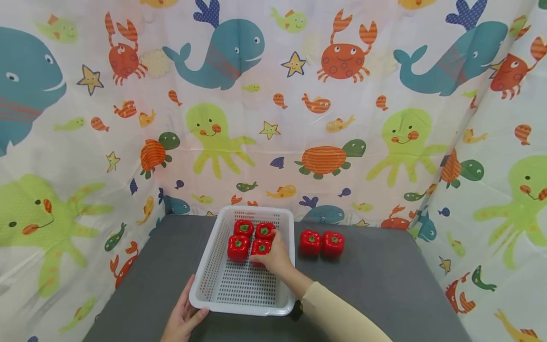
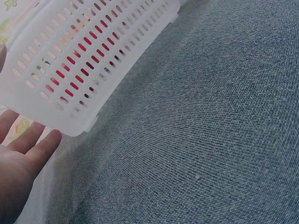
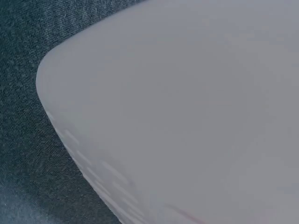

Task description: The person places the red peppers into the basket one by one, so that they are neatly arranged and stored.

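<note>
A white perforated plastic basket (image 1: 243, 308) sits on the dark table. Several red bell peppers (image 1: 238, 248) stand in its far half, green stems up. My right hand (image 1: 277, 256) reaches over the basket's right side and grips the front right pepper (image 1: 260, 247) between thumb and fingers. At the near left corner, my left hand (image 1: 184, 313) touches the basket from outside, thumb by the front rim and fingers along the left wall. The left wrist view shows those fingers (image 2: 35, 147) fairly straight beside the basket's corner (image 2: 65, 126). A pale, blurred surface (image 3: 163, 102) fills most of the right wrist view; the right hand is hidden there.
Two more red bell peppers (image 1: 322, 243) stand side by side on the table (image 1: 376, 285), right of the basket. A curtain with sea animals (image 1: 273, 142) rises behind the table and along both sides.
</note>
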`<state>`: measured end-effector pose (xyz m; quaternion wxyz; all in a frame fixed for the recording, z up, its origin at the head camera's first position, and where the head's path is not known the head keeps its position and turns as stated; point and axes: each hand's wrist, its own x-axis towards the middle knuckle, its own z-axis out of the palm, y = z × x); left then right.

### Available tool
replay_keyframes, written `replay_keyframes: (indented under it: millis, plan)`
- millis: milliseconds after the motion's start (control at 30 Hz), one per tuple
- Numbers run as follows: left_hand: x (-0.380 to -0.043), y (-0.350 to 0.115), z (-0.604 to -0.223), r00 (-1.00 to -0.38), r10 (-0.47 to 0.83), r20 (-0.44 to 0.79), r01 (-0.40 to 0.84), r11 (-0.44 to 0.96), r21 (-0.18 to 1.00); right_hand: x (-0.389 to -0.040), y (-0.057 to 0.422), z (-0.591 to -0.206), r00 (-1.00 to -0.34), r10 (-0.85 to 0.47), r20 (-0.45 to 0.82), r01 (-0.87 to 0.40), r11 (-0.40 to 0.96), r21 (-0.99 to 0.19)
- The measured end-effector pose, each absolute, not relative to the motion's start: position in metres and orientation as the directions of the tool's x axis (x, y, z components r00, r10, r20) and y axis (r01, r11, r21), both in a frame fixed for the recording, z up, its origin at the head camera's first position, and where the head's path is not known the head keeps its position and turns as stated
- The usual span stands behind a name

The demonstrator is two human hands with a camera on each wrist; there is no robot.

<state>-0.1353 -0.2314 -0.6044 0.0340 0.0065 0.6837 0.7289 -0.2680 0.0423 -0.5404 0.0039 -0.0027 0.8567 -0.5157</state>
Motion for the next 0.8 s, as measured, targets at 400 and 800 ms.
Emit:
replay_keyframes:
  millis: [400, 800]
  plan:
    - [-0.138, -0.233, -0.606, -0.997, 0.064, 0.048, 0.045, -0.038, 0.998, -0.252, 0.056, -0.512, -0.999, -0.036, -0.002, -0.011, 0.357, -0.934]
    - [-0.137, -0.233, -0.605, -0.997, 0.072, 0.021, 0.017, -0.059, 0.998, -0.231, 0.088, -0.481, -0.996, -0.04, 0.08, -0.088, 0.271, -0.958]
